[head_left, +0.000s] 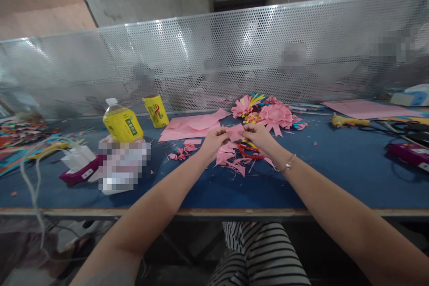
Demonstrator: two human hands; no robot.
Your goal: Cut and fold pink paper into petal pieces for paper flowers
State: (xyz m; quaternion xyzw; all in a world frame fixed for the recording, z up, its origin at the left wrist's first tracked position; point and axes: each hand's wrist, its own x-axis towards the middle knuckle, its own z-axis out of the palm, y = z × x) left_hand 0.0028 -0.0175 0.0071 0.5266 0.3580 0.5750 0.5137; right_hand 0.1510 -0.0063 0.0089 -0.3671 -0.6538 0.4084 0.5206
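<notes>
Between my two hands is a small piece of pink paper [236, 132], held up a little above the table. My left hand [216, 139] pinches its left edge, and my right hand [256, 136] grips its right edge. Below them lie pink paper scraps [231, 161] and a pair of scissors with red handles [250, 152], partly covered by scraps and my right hand. Just behind is a pile of pink, yellow and blue paper flowers [275, 116]. Larger pink paper sheets [192, 126] lie to the left of the flowers.
On the left stand a yellow-labelled bottle [123, 123], a yellow can [156, 111] and a purple tissue box [78, 172]. A yellow glue gun [350, 121] with cables lies right, near a pink sheet [372, 109]. A perforated metal screen [187, 71] borders the table's back.
</notes>
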